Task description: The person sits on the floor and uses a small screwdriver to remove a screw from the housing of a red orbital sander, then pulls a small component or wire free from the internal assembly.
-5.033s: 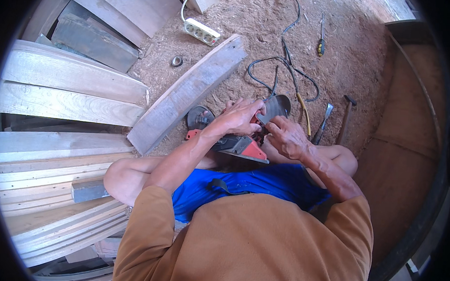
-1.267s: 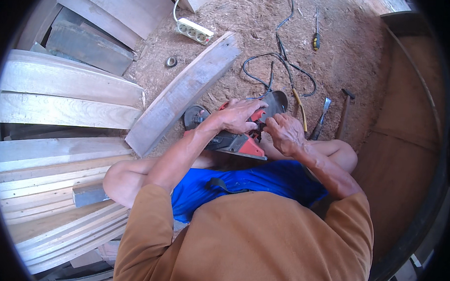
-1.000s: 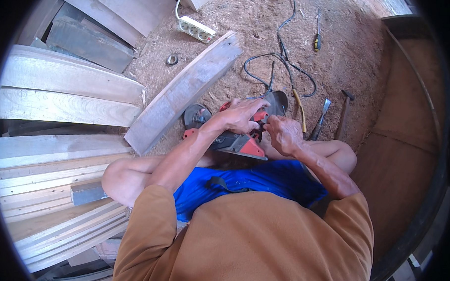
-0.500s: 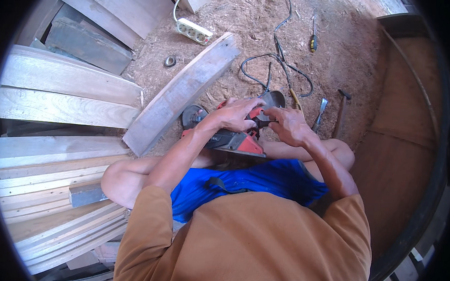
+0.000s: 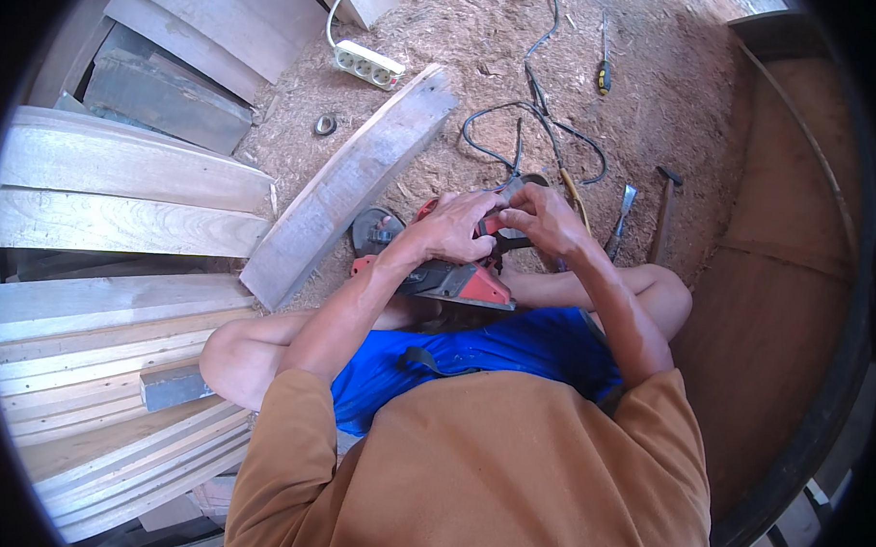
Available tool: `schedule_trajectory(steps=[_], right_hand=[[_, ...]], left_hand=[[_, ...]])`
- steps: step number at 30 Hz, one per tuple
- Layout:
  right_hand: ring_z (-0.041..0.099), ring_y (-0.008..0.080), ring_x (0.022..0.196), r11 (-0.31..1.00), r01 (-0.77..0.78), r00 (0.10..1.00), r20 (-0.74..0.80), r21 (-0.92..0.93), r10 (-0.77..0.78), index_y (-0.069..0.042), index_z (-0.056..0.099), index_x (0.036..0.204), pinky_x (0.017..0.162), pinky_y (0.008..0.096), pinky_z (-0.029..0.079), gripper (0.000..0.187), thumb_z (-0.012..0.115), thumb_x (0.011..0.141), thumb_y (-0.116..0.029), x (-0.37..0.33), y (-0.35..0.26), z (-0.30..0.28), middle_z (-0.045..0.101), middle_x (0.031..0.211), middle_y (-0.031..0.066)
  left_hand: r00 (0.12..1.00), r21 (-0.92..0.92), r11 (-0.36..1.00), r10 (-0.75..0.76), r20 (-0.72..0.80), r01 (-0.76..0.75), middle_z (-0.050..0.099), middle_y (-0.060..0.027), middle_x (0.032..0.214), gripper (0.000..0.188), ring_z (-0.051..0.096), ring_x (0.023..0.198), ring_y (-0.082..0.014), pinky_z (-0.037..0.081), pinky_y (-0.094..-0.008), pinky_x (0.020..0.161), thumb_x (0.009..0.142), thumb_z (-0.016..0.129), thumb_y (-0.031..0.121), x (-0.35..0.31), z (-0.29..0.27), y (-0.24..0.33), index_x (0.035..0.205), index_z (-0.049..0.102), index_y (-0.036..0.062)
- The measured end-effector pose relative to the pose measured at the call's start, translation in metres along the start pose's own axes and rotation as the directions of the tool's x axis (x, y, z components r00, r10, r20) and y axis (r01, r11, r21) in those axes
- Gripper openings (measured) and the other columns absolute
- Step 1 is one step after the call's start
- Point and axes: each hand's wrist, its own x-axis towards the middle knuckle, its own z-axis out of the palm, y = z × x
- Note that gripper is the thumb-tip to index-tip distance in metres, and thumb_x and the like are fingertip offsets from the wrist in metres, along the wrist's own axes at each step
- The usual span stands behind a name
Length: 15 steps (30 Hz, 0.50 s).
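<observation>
A red and black power tool (image 5: 471,282), which looks like an electric planer, rests tilted across my lap in front of the blue shorts. My left hand (image 5: 451,228) is curled over its upper side, gripping the body. Its far side is covered by my right hand (image 5: 544,219), whose fingers are bent in around the handle end, close to the left fingers. What exactly the right fingertips press on is hidden. Beside the tool's left end sits a round dark dish (image 5: 370,234) with small pieces in it. A grey rounded piece (image 5: 534,180) shows partly beyond my right fingers.
A thick plank (image 5: 349,184) lies at the left near stacked boards (image 5: 131,222). Farther off are a power strip (image 5: 368,65), a tape roll (image 5: 325,125) and a black cable (image 5: 482,116). On the right lie a screwdriver (image 5: 604,79), a chisel (image 5: 622,218) and a hammer (image 5: 664,214).
My right hand has shifted leftward and slightly away from me, now covering part of the grey rounded piece. My left hand stays on the tool. The whole view has moved a little.
</observation>
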Motion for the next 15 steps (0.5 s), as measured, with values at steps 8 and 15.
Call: schedule_trajectory(steps=[8,15], right_hand=[[0.073,0.0366,0.096,0.923,0.157,0.985,0.129,-0.351,-0.118,-0.001,0.069,0.112,0.084,0.0459,0.056,0.025,0.074,0.094,-0.017,-0.04,-0.009,-0.02,0.075,0.105,0.0201],[0.068,0.0395,0.096,0.689,0.411,0.872,0.039,-0.597,-0.488,-0.006,0.07,0.11,0.081,0.05,0.054,0.021,0.072,0.092,-0.016,-0.038,0.026,0.006,0.069,0.096,0.015]], left_hand=[[0.997,0.019,0.998,-0.064,0.034,0.063,0.062,-0.0189,0.139,0.068,0.059,0.132,-0.0386,0.043,-0.0509,0.113,0.085,0.072,0.028,0.005,-0.007,0.004,0.148,0.053,0.0118],[0.999,0.08,0.996,0.035,0.038,-0.038,0.061,-0.0193,0.142,0.068,0.059,0.133,-0.0379,0.048,-0.0485,0.109,0.083,0.069,0.022,0.011,-0.006,-0.004,0.149,0.053,0.015]])
